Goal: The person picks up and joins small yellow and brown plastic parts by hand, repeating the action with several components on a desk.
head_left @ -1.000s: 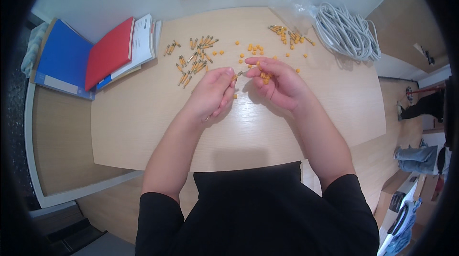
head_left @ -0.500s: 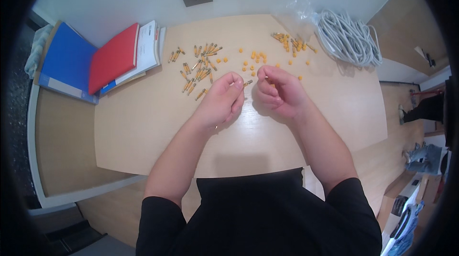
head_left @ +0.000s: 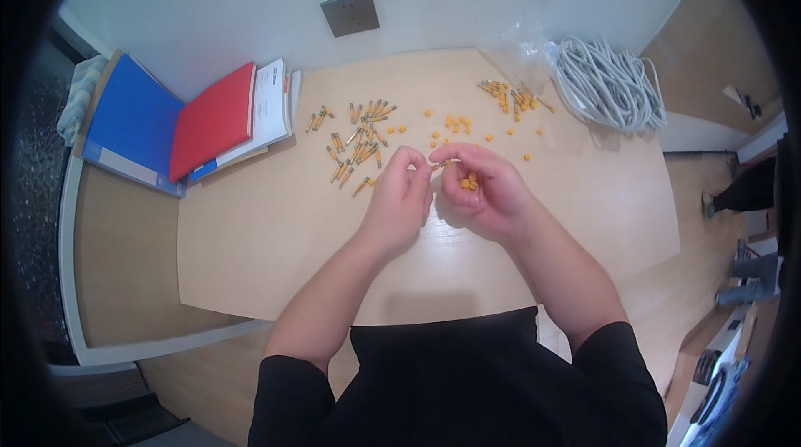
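My left hand pinches a slim yellow-and-metal piece between thumb and forefinger. Its far end meets the fingertips of my right hand, whose other fingers curl around several small yellow caps in the palm. Both hands are just above the table, with their fingertips nearly touching. Beyond my left hand lie many more yellow-and-metal pieces, loosely scattered. Loose yellow caps are spread over the tabletop beyond my right hand. How the piece and the right fingertips fit together is too small to tell.
On the wooden table, a coil of grey cable lies at the far right by a clear plastic bag. More yellow pieces sit near it. Blue and red folders lean at the left. Behind is a wall socket.
My hands have come together, and the piece in my left hand now reaches my right fingertips. The right hand has turned, showing yellow caps in its palm. The view has shifted slightly.
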Demonstrator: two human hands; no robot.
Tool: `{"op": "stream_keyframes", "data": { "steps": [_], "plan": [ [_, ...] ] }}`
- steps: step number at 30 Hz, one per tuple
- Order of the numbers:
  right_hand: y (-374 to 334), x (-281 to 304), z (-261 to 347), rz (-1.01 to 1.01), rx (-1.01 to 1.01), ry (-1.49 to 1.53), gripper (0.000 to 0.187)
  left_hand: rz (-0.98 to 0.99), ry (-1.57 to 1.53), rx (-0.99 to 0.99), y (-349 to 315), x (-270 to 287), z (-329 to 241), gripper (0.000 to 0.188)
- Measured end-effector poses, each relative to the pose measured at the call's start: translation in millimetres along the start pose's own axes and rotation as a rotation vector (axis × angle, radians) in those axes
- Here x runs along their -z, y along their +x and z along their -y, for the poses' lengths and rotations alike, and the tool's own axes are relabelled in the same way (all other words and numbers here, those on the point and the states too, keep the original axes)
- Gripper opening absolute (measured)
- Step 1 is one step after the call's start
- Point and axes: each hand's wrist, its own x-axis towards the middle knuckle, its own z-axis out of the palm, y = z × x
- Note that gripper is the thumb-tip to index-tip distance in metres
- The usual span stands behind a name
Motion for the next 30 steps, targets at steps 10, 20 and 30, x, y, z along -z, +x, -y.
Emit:
{"op": "stream_keyframes", "data": {
  "steps": [10, 20, 30],
  "plan": [
    [-1, -21, -12, -0.205, 0.090, -0.333, 0.027, -0.074, 0.058, -0.051, 4, -2, 8, 0.008],
    [-2, -18, -18, -0.263, 0.202, -0.587, 0.025, 0.136, -0.265, 0.175, 4, -2, -4, 0.014],
    [-7, -18, -3, -0.094, 0.192, -0.549, 0.034, 0.159, -0.493, 0.173, 3, 0, -5, 0.018]
  ]
}}
